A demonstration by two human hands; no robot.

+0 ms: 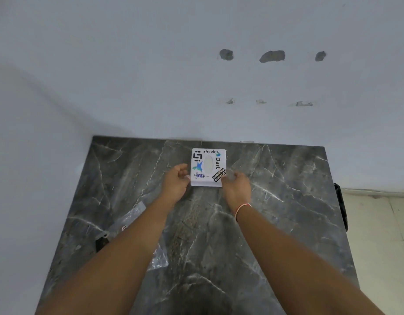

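White square sticker-covered panel (207, 165) lies near the far edge of the dark grey marble-patterned surface (287, 201), close to the pale wall (151, 76). It cannot be told whether it is a thin card or a shallow box, though a shaded band shows along its near side and a pale oval sits in its middle. Its lower right corner is hidden under the right hand (236, 189), which cuts off the black "SOFTWARE ENGINEER" label. A crumpled clear plastic bag (130, 219) on the left of the surface is partly covered by the left forearm, and a small dark thing (102, 243) at its near end is too unclear to name. A black object (342, 205) at the right edge of the surface is mostly out of sight. Both arms reach straight forward. The left hand (176, 180) is at the panel's lower left edge with its fingers curled and pinching that edge. The right hand's fingers curl onto the lower right corner and are blurred. A red-and-white thread bracelet (242, 208) circles the right wrist. There is one panel bearing six stickers, one bag, two hands, three grey patches (272, 56) on the wall, and three smaller chips (261, 101) below them.
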